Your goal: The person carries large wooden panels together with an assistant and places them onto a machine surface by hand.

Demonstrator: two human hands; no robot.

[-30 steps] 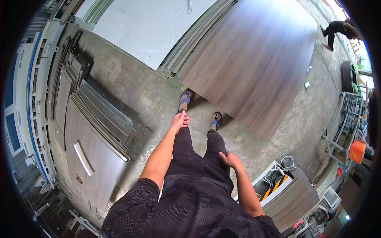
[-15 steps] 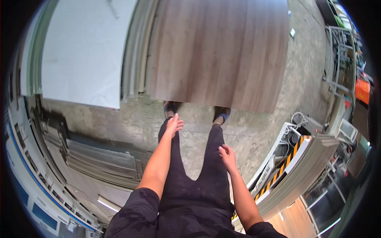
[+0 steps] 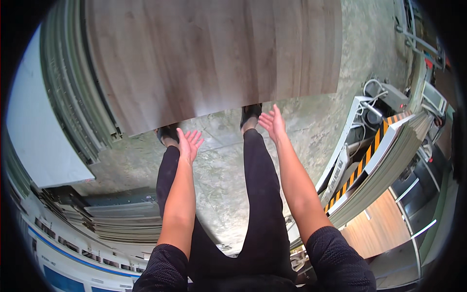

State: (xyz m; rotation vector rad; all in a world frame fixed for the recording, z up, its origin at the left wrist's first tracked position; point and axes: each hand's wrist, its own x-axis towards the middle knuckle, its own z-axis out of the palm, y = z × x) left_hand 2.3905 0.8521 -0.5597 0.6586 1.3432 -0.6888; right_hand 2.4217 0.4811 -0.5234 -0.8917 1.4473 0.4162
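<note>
In front of my feet a large wood-grain board (image 3: 219, 53) lies flat, brown with darker streaks. Close to its near edge, my left hand (image 3: 188, 145) is held out with the fingers spread and nothing in it. My right hand (image 3: 273, 124) reaches near the same edge farther right, also empty, fingers apart. Neither hand visibly touches the board. The toes of my dark shoes (image 3: 250, 117) reach the board's near edge.
Stacked panels (image 3: 73, 87) and a white sheet (image 3: 36, 126) are at the left. More boards (image 3: 126, 219) lie behind on the left. At the right stand a machine with a black-and-orange striped edge (image 3: 365, 160) and a metal frame (image 3: 423, 41). The floor (image 3: 219, 165) is worn concrete.
My right hand has moved forward from beside my thigh and its fingers have spread. My left hand has opened wider. The view has turned, shifting the panels leftward.
</note>
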